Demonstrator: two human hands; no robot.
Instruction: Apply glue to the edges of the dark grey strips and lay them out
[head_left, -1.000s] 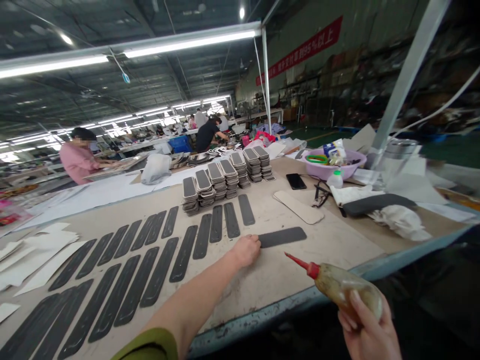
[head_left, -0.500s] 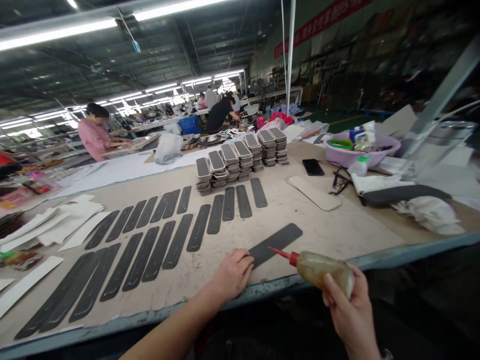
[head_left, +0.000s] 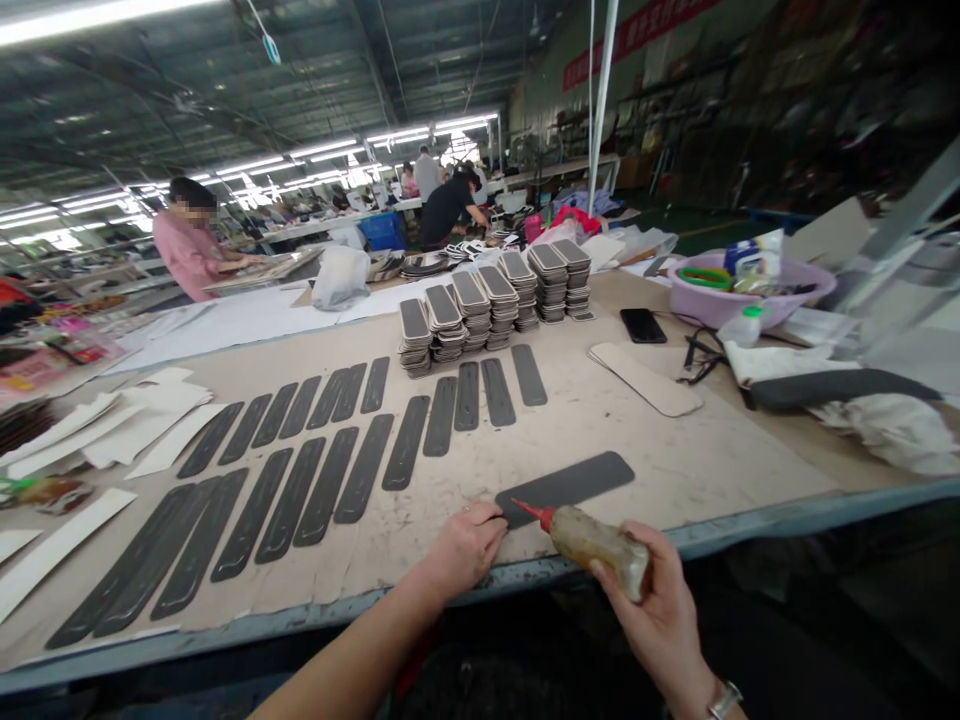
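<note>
My right hand (head_left: 651,590) is wrapped round a glue bottle (head_left: 592,542) with cloudy yellowish contents. The bottle tilts to the left, and its thin red nozzle points at the left end of a dark grey strip (head_left: 577,484) with rounded corners. That strip lies at a slant near the table's front edge. My left hand (head_left: 466,548) grips its left end, with the fingers closed and the thumb partly hidden. Further left, several similar dark strips (head_left: 315,490) lie in two rows, many with shiny wet lines along their edges.
Behind the rows stand several stacks of pale-edged dark pieces (head_left: 469,290). To the right are a phone (head_left: 643,325), a beige panel (head_left: 649,380), glasses (head_left: 701,352) and a purple basin (head_left: 705,302). White sheets (head_left: 112,425) lie at the left. Other people (head_left: 448,208) work further back.
The glue bottle has moved left and down with my right hand, bringing its nozzle from over the strip's middle to its left end. My left hand stays at that end. The view has shifted slightly.
</note>
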